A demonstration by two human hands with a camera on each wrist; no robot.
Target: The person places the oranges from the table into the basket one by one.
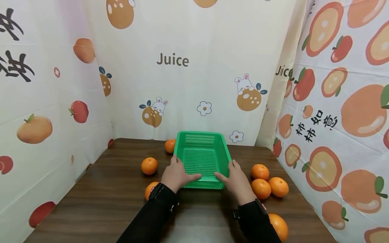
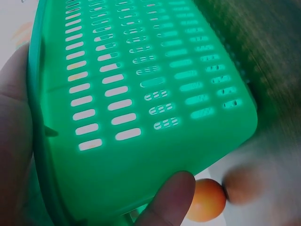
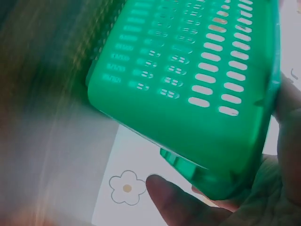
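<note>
A green plastic basket [image 1: 200, 162] with slotted walls and a meshed bottom is held between both hands at the middle of the table. My left hand [image 1: 176, 175] grips its left side, the thumb stretched along the near wall. On the opposite side, my right hand [image 1: 238, 182] holds the basket the same way, its thumb pointing inward. No fruit shows inside. Both wrist views show the near wall of the basket [image 2: 108, 94] close up, with the left thumb [image 2: 171, 200] and right thumb [image 3: 181, 200] near its upper corners.
Left of the basket lie oranges: one by its far corner [image 1: 170, 146], another farther left [image 1: 149, 165], and a third [image 1: 151, 190] partly behind the left wrist. Several oranges [image 1: 261, 188] lie to the right, one [image 1: 278, 226] beside the right forearm. Printed cloths [image 1: 194, 84] enclose the wooden table [image 1: 106, 192].
</note>
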